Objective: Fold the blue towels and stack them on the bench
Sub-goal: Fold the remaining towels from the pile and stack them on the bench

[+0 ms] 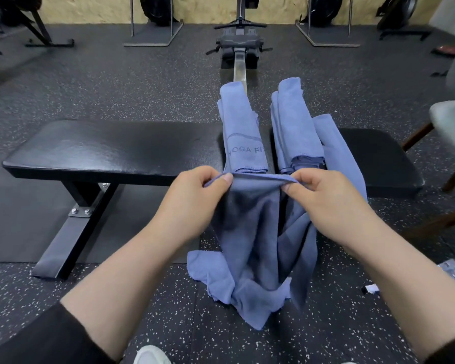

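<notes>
Head view, left to right: black padded table point(103, 151) stands on the speckled rubber floor point(142, 74), its angled steel leg point(71, 232) bolted below the pad. At the centre, the left hand point(195, 200) pinches the top hem of a blue towel point(252, 245) between thumb and curled fingers, and the right hand point(329, 203) pinches the same hem a little way along, so the edge is stretched taut between the two grips just in front of the table's near edge. From that hem the towel hangs down in loose folds, and its lower end lies crumpled on the floor between the forearms. Behind the hands, two more blue towels lie across the table pad, side by side: a narrow folded one with printed lettering point(243, 132), and to its right a looser bundle point(307, 132) with one layer draping over the near edge. Beyond them a rowing machine rail point(239, 67) runs toward the far wall. At the right edge sits a chair point(449, 127) with wooden legs.
</notes>
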